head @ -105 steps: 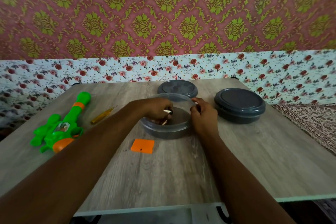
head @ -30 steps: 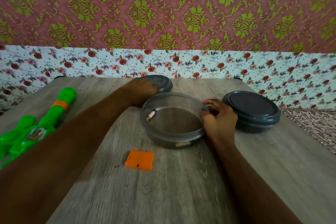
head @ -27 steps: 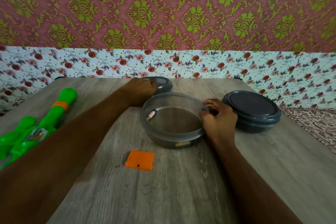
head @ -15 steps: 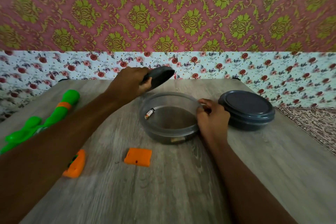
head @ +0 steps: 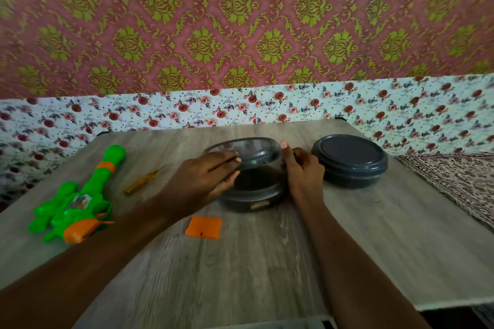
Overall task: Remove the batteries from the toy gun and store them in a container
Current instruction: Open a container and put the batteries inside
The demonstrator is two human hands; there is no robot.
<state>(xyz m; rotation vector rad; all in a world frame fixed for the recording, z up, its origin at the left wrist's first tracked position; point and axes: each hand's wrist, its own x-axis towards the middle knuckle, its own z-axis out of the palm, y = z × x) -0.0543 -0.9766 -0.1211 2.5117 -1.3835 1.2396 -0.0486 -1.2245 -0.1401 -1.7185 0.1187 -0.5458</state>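
While hands hold container (head: 251,189), wood-grain table (head: 267,270) fronts patterned wall (head: 240,21).

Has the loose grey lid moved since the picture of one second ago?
Yes. The lid then lay on the table behind the clear container; now the left hand holds it tilted over that container's opening.
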